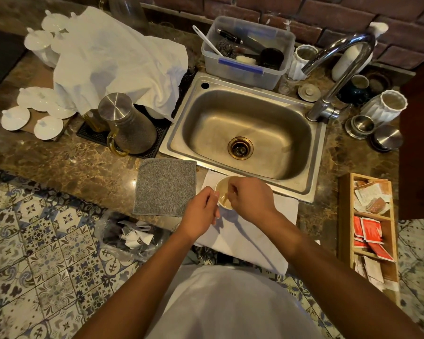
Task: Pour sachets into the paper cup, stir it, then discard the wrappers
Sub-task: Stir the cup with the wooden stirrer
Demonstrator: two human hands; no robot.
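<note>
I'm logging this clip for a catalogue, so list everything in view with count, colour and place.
paper cup: one, white, on the white cloth at the counter's front edge
stirrer: one, pale, in the cup
grey cloth: one, left of the cup
white cloth: one, under the cup
sink: one, steel, behind the cup
tap: one, chrome, right of the sink
plastic tub: one, clear, behind the sink
metal jug: one, steel, left of the sink
wooden organiser: one, far right, holding red and white sachets
bin bag: one, clear, on the floor, crumpled wrappers inside
left hand: steadies the cup
right hand: grip on the stirrer
</note>
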